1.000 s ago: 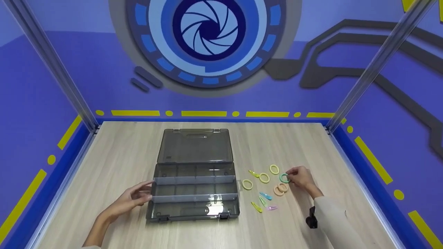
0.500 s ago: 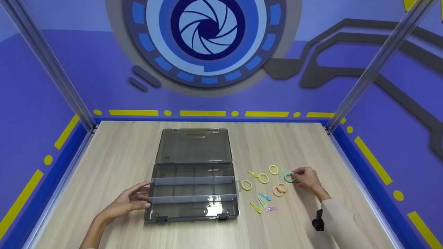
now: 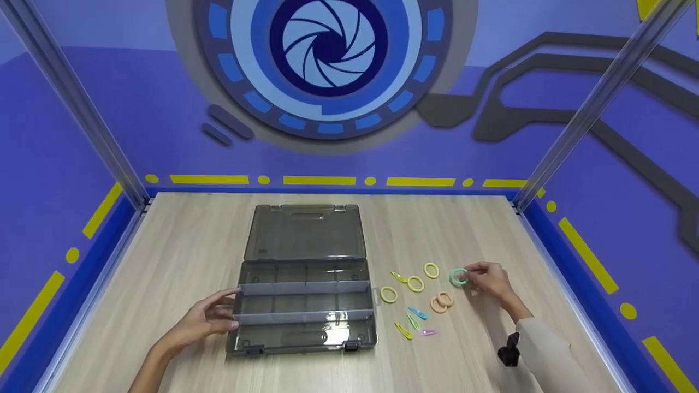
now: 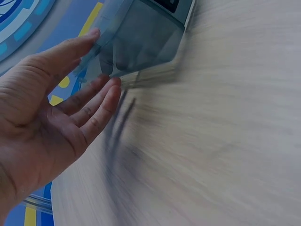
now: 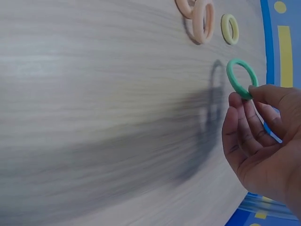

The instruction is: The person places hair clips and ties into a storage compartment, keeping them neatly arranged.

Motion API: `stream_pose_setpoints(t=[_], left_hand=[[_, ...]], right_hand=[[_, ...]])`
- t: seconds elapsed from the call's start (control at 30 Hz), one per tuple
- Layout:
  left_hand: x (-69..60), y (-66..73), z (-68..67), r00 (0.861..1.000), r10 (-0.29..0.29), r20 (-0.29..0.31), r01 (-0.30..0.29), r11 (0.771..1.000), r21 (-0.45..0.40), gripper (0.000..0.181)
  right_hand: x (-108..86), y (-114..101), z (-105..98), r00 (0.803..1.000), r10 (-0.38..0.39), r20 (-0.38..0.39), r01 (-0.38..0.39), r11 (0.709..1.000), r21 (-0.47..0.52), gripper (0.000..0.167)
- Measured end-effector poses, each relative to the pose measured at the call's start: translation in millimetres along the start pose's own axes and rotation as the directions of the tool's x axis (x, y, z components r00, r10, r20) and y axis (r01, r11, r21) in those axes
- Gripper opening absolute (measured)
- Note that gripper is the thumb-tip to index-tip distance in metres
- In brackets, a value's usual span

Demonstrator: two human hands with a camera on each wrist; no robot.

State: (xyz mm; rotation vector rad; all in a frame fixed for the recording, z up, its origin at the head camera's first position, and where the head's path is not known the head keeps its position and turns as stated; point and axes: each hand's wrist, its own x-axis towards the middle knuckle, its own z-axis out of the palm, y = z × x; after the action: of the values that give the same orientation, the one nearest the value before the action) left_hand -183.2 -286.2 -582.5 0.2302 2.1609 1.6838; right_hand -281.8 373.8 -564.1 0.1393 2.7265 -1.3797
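Note:
Between thumb and fingers, my right hand (image 3: 490,281) pinches a green hair tie (image 5: 241,79); its separate shadow on the table shows it is raised. My left hand (image 3: 199,323) touches the left side of a smoky, see-through compartment box (image 3: 303,232), fingers extended and not wrapped round it. The box lies with its lid folded back, and pale dividers split it into rows. Two peach hair ties (image 5: 203,21) overlap near my right hand. Yellow hair ties, one of them (image 3: 431,270) nearest the back, lie between the box and that hand.
Several snap hair clips lie right of the box: a blue clip (image 3: 418,313), a green clip (image 3: 413,321), a pink clip (image 3: 428,332) and yellow ones, one (image 3: 403,331) nearest the front. Blue panels and metal posts (image 3: 573,103) border the wooden table (image 3: 180,234).
My right hand has moved right with the green hair tie, away from the other ties, and the tie has lifted. The left hand stays at the box's side.

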Motion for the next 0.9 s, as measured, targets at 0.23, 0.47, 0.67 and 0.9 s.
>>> stream_pose_setpoints(t=[0.23, 0.47, 0.67, 0.9], left_hand=[[-0.4, 3.2, 4.6, 1.000, -0.015, -0.017, 0.016, 1.000, 0.006, 0.078], [-2.5, 2.8, 0.0, 0.999, -0.040, -0.015, 0.040, 0.999, -0.029, 0.078], [-2.4, -0.6, -0.4, 1.000, -0.024, 0.009, 0.024, 0.999, -0.030, 0.076], [-5.7, -2.6, 3.6, 0.999, -0.039, 0.019, 0.040, 0.998, -0.046, 0.075]], right_hand=[[0.0, 1, -3, 0.997, 0.069, 0.028, -0.072, 0.989, 0.128, 0.033], [0.9, -4, 1, 0.996, 0.088, 0.022, -0.090, 0.981, 0.171, 0.034], [-0.4, -7, -2, 0.994, 0.100, 0.037, -0.106, 0.972, 0.208, 0.035], [-3.0, -18, -6, 0.992, 0.111, 0.055, -0.120, 0.973, 0.197, 0.038]])
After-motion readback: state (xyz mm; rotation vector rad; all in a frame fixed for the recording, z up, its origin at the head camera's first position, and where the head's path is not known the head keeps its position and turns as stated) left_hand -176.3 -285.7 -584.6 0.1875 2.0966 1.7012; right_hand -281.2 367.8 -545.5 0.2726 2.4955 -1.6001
